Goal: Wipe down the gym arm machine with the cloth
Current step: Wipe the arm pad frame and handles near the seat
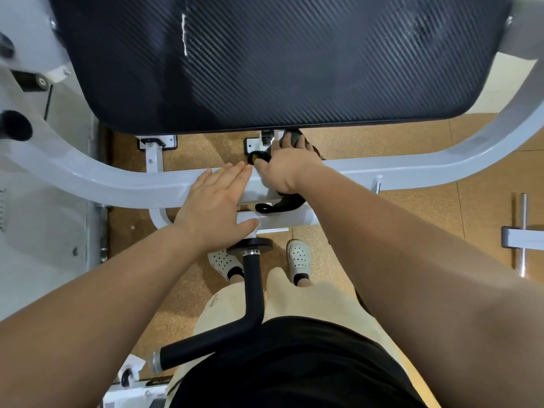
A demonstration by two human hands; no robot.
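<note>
This is a gym: a broad black pad (pixel 265 63) with a woven, carbon-fibre-look cover sits on a curved, white-painted steel frame (pixel 412 172), the build of a weight-training machine. A bent handle (pixel 253 293) sleeved in black foam, with metal collars at its ends, reaches toward the person, and a short chrome bar (pixel 522 234) crosses a grey bracket at the right. Underfoot is a speckled tan floor (pixel 412 219) laid in large tiles, like rubber gym matting.
</note>
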